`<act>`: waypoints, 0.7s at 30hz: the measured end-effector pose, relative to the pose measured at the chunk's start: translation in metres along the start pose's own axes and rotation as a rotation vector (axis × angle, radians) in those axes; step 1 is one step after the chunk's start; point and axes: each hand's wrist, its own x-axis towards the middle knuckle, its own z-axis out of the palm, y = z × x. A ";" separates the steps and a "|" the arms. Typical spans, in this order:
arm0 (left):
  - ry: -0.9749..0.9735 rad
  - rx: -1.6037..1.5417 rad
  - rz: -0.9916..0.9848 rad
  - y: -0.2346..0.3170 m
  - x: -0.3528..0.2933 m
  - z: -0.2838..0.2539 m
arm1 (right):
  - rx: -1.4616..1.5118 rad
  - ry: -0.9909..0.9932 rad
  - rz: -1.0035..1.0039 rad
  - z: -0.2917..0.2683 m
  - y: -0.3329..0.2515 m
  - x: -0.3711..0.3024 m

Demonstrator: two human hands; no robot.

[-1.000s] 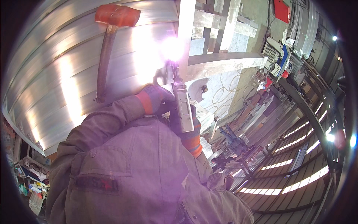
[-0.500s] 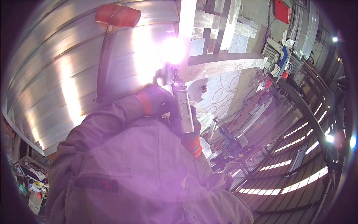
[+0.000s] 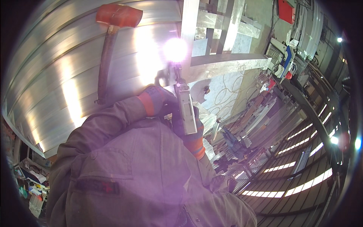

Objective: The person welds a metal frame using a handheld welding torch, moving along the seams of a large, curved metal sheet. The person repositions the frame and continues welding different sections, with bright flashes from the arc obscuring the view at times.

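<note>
A boxy silver handheld welding gun [image 3: 186, 109] points away from me, its dark nozzle [image 3: 177, 73] ending at a blinding white-violet glare [image 3: 175, 50] over the metal work. My right hand [image 3: 194, 130], in a dark glove with an orange cuff, is closed around the gun's rear from below, its fingers partly hidden behind the body. My left hand [image 3: 159, 97], gloved alike, curls closed against the gun's left side near the front; its fingertips are partly hidden. The glare washes out the spot at the nozzle's tip.
Long shiny metal panels [image 3: 56, 87] fill the left side, with a red-headed hammer [image 3: 106, 60] lying on them. Crossed metal bars [image 3: 227, 64] stretch to the right of the glare. Farther right are a blue-and-white machine [image 3: 285, 60], a red panel [image 3: 286, 11] and stacked metal profiles [image 3: 261, 113].
The purple haze over the picture has thinned and the glare looks slightly smaller. Both hands and the welding gun stay in nearly the same place.
</note>
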 end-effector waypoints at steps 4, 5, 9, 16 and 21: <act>-0.001 0.020 0.003 -0.002 0.000 0.001 | 0.056 0.003 0.043 -0.002 -0.002 0.002; 0.002 0.024 0.002 -0.002 0.000 0.002 | 0.080 -0.005 0.071 -0.002 -0.002 0.003; 0.014 0.034 0.003 -0.004 0.000 0.003 | 0.022 0.013 -0.001 -0.002 -0.001 0.004; -0.030 0.073 -0.033 0.001 0.000 -0.002 | 0.085 0.002 -0.012 0.001 0.006 -0.001; -0.083 0.107 -0.071 0.003 -0.001 -0.002 | 0.117 -0.041 0.045 0.000 0.007 -0.005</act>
